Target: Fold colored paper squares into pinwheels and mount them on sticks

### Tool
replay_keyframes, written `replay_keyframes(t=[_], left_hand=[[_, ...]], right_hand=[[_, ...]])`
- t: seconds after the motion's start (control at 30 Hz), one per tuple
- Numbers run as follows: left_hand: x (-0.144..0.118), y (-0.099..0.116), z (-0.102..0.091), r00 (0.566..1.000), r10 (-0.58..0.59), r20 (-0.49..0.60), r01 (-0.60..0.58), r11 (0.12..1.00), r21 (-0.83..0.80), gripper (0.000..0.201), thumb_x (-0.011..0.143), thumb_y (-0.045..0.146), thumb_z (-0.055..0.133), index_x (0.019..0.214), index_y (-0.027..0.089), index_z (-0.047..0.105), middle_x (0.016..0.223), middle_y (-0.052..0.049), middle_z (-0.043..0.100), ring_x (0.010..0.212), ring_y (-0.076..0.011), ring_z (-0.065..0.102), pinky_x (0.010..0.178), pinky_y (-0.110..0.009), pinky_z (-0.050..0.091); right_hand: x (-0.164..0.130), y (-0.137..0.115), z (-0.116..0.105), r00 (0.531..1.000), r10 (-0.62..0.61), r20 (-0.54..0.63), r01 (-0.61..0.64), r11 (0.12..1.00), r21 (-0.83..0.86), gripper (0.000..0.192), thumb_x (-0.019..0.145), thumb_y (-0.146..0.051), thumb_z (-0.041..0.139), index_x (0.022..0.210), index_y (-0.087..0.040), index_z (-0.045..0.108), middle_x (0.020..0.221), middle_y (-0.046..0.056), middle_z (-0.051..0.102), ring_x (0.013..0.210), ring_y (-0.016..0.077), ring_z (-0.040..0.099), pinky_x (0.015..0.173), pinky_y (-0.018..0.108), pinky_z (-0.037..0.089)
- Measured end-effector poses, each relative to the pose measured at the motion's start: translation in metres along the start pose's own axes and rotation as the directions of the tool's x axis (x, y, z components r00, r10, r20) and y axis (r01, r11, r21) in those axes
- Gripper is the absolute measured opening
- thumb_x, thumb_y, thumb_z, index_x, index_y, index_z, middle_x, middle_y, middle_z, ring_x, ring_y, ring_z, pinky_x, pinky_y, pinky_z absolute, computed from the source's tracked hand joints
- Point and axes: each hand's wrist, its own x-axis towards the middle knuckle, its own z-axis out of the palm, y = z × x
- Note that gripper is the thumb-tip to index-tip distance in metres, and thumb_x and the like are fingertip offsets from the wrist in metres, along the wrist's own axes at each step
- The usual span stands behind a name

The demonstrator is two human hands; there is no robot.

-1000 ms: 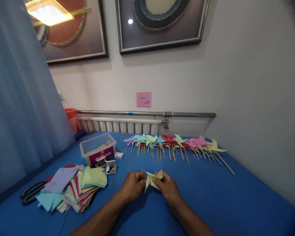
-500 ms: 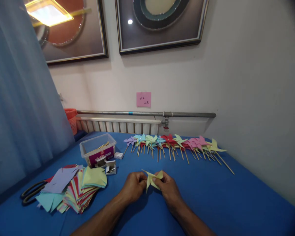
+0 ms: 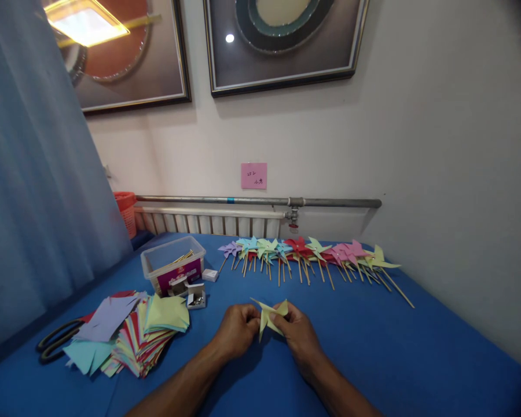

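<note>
While both hands meet over the blue desk (image 3: 373, 347), I read the step as folding the yellow paper (image 3: 270, 317) into a pinwheel head. Left hand (image 3: 237, 329) and right hand (image 3: 297, 333) both have fingers pinched on the paper, which sits just above the desk between them, points sticking up and out. Corners look partly gathered toward the middle. My guess is the next move calls for keeping the centre pinched while something fixes it; that needs one hand free, so the grip has to pass to a single hand without the flaps springing open.

Around: the row of finished pinwheels (image 3: 308, 252) on sticks lies further back, well apart from the hands. Clear plastic box (image 3: 172, 263) with sticks is back left, a small open box (image 3: 196, 296) of what look like pins just in front of it, and a tiny white box (image 3: 209, 274) beside. Stack of coloured paper (image 3: 134, 333) is at the left, scissors (image 3: 54, 341) partly under it. Nothing lies between the hands and the small open box; the paper stack sits close to the left forearm and could get brushed.
</note>
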Motion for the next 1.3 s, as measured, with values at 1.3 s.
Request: replay_keyframes(t=[1.3], left_hand=[[0.012,-0.006,-0.019,0.988,-0.096,-0.119,0.097,0.995,0.005,0.015,0.074,0.03,0.064,0.071,0.015,0.064,0.054,0.005,0.047,0.053,-0.0103,0.04,0.053,-0.023,0.027]], right_hand=[[0.012,-0.012,-0.024,0.979,-0.053,-0.197,0.051,0.999,-0.015,0.044,0.074,-0.054,0.069,0.101,-0.02,0.07,0.093,0.008,0.076,0.086,0.0272,0.073,0.074,0.036,0.055]])
